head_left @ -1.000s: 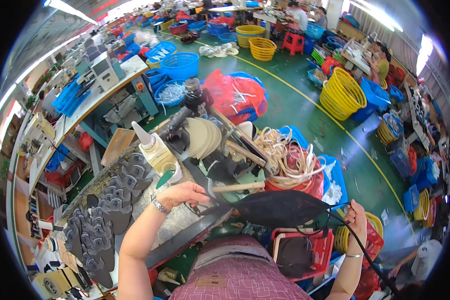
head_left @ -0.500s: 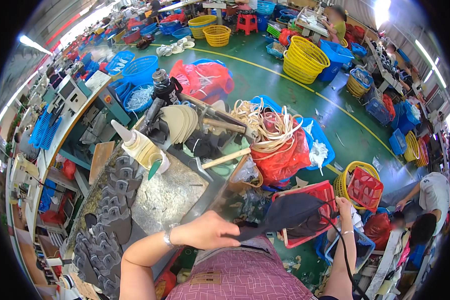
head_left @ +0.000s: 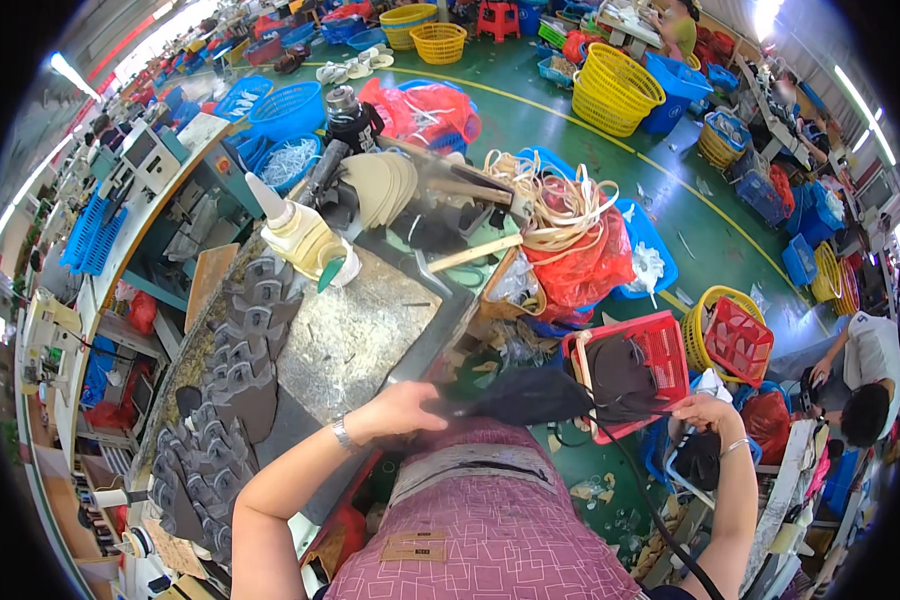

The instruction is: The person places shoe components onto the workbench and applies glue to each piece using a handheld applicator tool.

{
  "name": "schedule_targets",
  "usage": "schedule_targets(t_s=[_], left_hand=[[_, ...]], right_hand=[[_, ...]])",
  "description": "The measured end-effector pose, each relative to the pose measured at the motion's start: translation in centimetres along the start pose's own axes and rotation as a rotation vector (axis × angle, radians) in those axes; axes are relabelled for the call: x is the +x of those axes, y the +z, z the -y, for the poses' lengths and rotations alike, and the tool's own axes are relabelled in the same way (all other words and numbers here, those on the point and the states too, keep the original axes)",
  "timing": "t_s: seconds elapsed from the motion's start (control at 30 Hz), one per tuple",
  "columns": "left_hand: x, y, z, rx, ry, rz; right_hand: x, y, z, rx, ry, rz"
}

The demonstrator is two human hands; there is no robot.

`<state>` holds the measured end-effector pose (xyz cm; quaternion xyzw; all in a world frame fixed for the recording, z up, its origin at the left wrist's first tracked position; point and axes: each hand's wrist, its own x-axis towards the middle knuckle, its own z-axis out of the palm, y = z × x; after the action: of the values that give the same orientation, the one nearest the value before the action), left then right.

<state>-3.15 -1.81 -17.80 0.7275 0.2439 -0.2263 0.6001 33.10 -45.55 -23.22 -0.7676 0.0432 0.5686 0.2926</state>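
Note:
A dark, soft fabric piece (head_left: pixel 530 395) with thin ends is stretched between my two hands, just in front of my maroon patterned apron (head_left: pixel 470 530). My left hand (head_left: pixel 402 410) pinches its left end, blurred by motion. At the right, my right hand (head_left: pixel 705 410) has its fingers closed on the thin dark tail of that piece. A long black cord (head_left: pixel 660 510) hangs past my right forearm. Behind the fabric stands a red plastic basket (head_left: pixel 665 350) with dark pieces (head_left: pixel 620 370) inside.
The workbench on the left carries a worn metal plate (head_left: pixel 360 320), a white nozzle bottle (head_left: pixel 295 230), a hammer (head_left: pixel 475 253) and many grey cut pieces (head_left: pixel 240 390). Beyond the bench lie cream straps (head_left: pixel 570 205) on a red bag (head_left: pixel 580 270). A person (head_left: pixel 865 370) bends at the right.
My left hand has risen in the view and the fabric has moved left, off the red basket's front. My right hand has shifted slightly right. The whole scene has shifted a little with my head.

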Motion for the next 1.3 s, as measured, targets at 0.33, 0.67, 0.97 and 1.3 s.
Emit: schedule_targets(t_s=[0.33, 0.67, 0.97, 1.3], left_hand=[[4.4, 0.0, 6.6, 0.464, 0.022, -0.328], [8.2, 4.2, 6.5, -1.059, -0.33, 0.218], [8.1, 6.7, 4.4, -0.793, 0.068, 0.201], [6.9, 10.4, 1.8, 0.045, 0.377, 0.022]], right_hand=[[2.1, 6.2, -7.1, -1.05, -0.66, 0.443], [-5.3, 23.8, -1.9, 0.353, -0.076, 0.883], [-4.1, 32.2, 4.3, 1.192, -0.286, 0.388], [-2.9, 32.9, 7.4, 0.893, -0.539, 0.18]])
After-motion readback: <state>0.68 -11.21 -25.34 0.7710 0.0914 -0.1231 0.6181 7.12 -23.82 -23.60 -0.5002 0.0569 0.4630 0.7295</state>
